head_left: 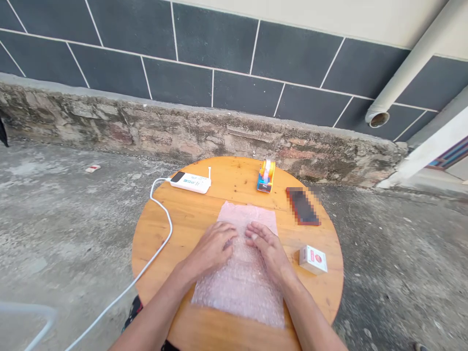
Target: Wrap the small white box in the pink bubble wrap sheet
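A sheet of pinkish bubble wrap (243,292) lies spread on the round wooden table (175,321). My left hand (214,246) rests on its left side, fingers stretched out and slightly bent. On the upper right part of the sheet lies my right hand (268,246), its fingers also extended. Neither hand grips anything that I can see. To the right of my right hand stands a small white box (313,259) with a red mark. An orange and blue tape dispenser (266,176) is beyond the sheet.
A white device (190,182) with a cable (170,222) sits at the table's far left; the cable runs off toward the lower left. A phone (303,206), blurred, lies at the right. Behind are a stone ledge (164,129) and a drainpipe (405,73).
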Action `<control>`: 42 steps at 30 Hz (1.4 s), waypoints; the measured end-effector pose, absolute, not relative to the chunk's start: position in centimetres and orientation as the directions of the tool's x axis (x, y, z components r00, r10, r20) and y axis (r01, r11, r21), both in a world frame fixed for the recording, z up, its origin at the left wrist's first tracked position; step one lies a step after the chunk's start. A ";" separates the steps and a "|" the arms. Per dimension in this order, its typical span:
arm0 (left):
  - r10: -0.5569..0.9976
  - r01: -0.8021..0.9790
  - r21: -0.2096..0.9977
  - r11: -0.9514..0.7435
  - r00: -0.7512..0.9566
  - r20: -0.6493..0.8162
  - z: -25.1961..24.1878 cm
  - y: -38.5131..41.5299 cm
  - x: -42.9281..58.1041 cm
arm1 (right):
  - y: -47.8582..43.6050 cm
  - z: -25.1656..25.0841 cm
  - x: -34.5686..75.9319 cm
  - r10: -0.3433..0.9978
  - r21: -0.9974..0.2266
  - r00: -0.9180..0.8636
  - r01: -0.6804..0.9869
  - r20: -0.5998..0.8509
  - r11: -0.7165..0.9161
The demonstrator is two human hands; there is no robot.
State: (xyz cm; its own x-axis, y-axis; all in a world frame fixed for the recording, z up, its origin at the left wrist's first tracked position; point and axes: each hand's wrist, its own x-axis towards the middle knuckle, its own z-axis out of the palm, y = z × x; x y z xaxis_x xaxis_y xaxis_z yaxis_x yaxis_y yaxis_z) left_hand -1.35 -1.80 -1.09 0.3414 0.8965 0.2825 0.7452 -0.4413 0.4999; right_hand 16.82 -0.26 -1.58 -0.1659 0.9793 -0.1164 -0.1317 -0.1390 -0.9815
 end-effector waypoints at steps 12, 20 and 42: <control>0.902 0.751 0.503 -0.428 0.324 0.284 -2.1 -5.3 -1.8 | 0.1 -2.6 16.9 0.972 -0.997 -0.231 -0.058 -0.044 -0.059; 0.849 0.746 0.431 -0.507 0.347 0.398 -5.7 -4.9 -2.6 | 0.1 2.3 20.8 0.968 -0.975 0.123 0.082 0.217 0.208; 0.890 0.721 0.532 -0.444 0.285 0.356 -4.1 -5.8 -1.8 | -9.9 -1.5 20.6 0.688 -0.228 -0.698 0.649 0.200 0.725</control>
